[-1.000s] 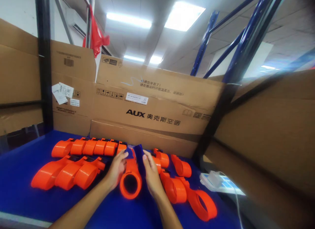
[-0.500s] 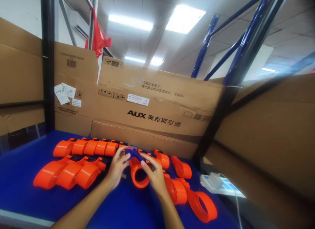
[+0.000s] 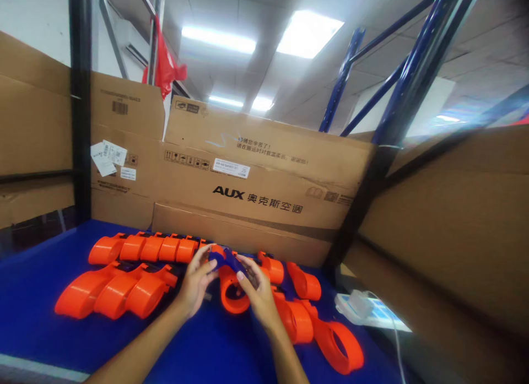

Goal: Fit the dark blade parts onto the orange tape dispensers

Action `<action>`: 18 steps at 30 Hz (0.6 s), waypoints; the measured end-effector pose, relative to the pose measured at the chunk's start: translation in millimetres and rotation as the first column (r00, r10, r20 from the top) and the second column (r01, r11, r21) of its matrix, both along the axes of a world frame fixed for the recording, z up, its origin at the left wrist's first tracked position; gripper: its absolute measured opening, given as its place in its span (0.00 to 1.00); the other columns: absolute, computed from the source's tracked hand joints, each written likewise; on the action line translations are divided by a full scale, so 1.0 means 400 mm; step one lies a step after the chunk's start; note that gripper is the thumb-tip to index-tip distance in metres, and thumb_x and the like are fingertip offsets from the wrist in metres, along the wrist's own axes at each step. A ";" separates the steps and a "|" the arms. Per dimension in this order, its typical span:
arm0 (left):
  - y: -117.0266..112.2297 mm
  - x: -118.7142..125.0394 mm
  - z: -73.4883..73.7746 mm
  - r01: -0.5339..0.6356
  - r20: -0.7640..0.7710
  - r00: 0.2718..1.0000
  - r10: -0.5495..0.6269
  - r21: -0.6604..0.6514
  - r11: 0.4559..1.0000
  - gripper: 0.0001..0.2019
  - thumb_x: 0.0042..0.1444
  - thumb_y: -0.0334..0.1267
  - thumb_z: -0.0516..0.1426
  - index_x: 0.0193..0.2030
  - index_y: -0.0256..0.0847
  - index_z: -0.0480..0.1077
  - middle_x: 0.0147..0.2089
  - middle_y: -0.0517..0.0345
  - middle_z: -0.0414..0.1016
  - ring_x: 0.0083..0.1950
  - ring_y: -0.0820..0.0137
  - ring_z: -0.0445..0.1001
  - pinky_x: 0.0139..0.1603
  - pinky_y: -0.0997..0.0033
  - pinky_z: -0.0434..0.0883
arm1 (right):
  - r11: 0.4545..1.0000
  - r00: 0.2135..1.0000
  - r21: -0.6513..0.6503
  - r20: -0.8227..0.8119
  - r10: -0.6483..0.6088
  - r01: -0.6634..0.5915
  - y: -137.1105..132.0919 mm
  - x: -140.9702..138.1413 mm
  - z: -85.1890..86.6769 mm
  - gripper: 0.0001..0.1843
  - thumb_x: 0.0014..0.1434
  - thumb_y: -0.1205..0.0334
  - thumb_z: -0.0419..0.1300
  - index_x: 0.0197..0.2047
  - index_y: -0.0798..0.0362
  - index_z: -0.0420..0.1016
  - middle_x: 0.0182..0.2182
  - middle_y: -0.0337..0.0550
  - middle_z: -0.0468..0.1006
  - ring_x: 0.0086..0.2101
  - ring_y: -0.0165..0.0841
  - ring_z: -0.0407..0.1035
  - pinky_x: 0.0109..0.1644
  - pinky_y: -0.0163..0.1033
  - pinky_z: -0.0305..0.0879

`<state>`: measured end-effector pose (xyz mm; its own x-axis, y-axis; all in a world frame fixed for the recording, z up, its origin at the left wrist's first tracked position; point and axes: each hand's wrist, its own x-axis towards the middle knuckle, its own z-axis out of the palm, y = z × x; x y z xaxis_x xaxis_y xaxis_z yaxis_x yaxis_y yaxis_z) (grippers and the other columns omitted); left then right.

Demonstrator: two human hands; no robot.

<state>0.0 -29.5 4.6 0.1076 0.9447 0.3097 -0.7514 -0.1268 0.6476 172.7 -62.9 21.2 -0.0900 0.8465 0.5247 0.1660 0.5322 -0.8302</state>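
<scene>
Both hands hold one orange tape dispenser (image 3: 235, 302) with a dark blue part (image 3: 225, 258) at its top, above the middle of the table. My left hand (image 3: 197, 279) pinches the blue part's left end between thumb and fingers. On the other side, my right hand (image 3: 257, 287) has its thumb on the front and its fingers behind. The dispenser's round orange ring hangs below, between the hands. Fingers hide how the blue part meets the orange body.
Several orange tape dispensers (image 3: 154, 247) stand in rows at the left on the blue tabletop (image 3: 198, 351). More orange dispensers (image 3: 341, 348) lie at the right. A white power strip (image 3: 374, 312) with a cable is beyond them. Cardboard (image 3: 256, 224) walls the back.
The blue part has turned slightly in my fingers, and the orange ring has tilted a little. Both hands keep their hold in nearly the same place.
</scene>
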 end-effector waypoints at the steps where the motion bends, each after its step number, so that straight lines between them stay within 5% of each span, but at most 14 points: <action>1: -0.001 -0.001 -0.001 0.005 0.009 1.000 -0.005 0.018 1.000 0.22 0.50 0.37 0.66 0.53 0.44 0.73 0.55 0.50 0.75 0.57 0.55 0.74 0.55 0.56 0.72 | 1.000 1.000 0.007 0.015 0.019 -0.019 -0.003 0.000 -0.001 0.25 0.63 0.50 0.60 0.61 0.48 0.68 0.57 0.49 0.75 0.56 0.45 0.70 0.61 0.53 0.66; 4: -0.008 -0.002 -0.003 0.036 0.004 0.999 -0.037 0.075 0.996 0.25 0.52 0.38 0.65 0.58 0.44 0.71 0.59 0.47 0.74 0.59 0.53 0.72 0.59 0.53 0.69 | 0.997 0.995 0.069 0.099 0.022 -0.029 -0.011 0.007 -0.004 0.24 0.63 0.52 0.60 0.61 0.48 0.68 0.55 0.48 0.76 0.54 0.44 0.72 0.58 0.51 0.69; 7: -0.012 -0.003 -0.006 0.032 -0.052 0.998 -0.025 0.141 0.990 0.29 0.52 0.39 0.65 0.62 0.45 0.68 0.61 0.46 0.73 0.61 0.51 0.71 0.61 0.53 0.68 | 0.977 0.969 0.203 0.222 -0.111 0.065 -0.017 0.019 -0.003 0.27 0.61 0.52 0.63 0.62 0.47 0.67 0.55 0.49 0.76 0.53 0.45 0.72 0.58 0.52 0.68; 13: 0.001 -0.007 -0.006 -0.191 -0.261 0.932 0.250 0.231 0.954 0.29 0.51 0.42 0.67 0.60 0.44 0.69 0.61 0.48 0.73 0.63 0.53 0.70 0.64 0.57 0.64 | 0.847 0.779 0.508 0.463 -0.422 0.158 -0.012 0.034 -0.003 0.35 0.56 0.53 0.68 0.65 0.44 0.65 0.49 0.49 0.78 0.47 0.45 0.72 0.54 0.54 0.69; 18: -0.003 -0.011 0.008 -0.248 -0.335 0.877 0.344 0.298 0.922 0.27 0.51 0.42 0.66 0.57 0.43 0.68 0.57 0.48 0.76 0.58 0.55 0.73 0.60 0.57 0.68 | 0.783 0.734 0.607 0.469 -0.492 0.137 -0.005 0.036 -0.010 0.37 0.58 0.55 0.67 0.68 0.43 0.61 0.44 0.47 0.76 0.43 0.43 0.71 0.50 0.53 0.70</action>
